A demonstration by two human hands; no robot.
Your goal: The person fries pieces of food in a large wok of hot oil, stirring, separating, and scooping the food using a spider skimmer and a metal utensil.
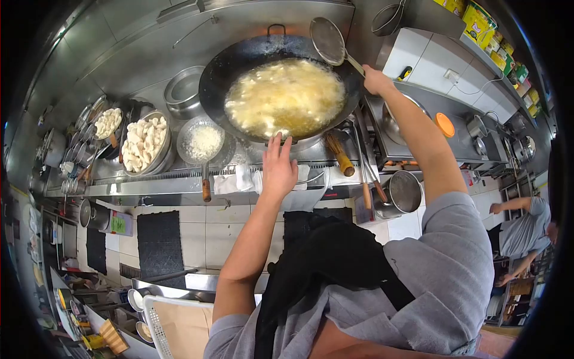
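A large black wok (pixel 214 90) holds bubbling yellow oil with pale food pieces (pixel 287 96) frying in it. My right hand (pixel 376 81) is closed around the handle of a round mesh skimmer (pixel 327 40), which is raised at the wok's far right rim, over its edge. My left hand (pixel 279 169) reaches to the wok's near rim with its fingers stretched out. Its fingertips are at the near handle; whether they touch it I cannot tell. A white cloth (pixel 242 179) lies on the stove front beside this hand.
Left of the wok are a strainer of white shreds (pixel 203 142), a metal pot of pale pieces (pixel 144 143) and stacked metal bowls (pixel 184 90). A bamboo brush (pixel 341 155) lies right of my left hand. An orange bowl (pixel 444 124) sits on the right counter. Another person (pixel 526 230) stands far right.
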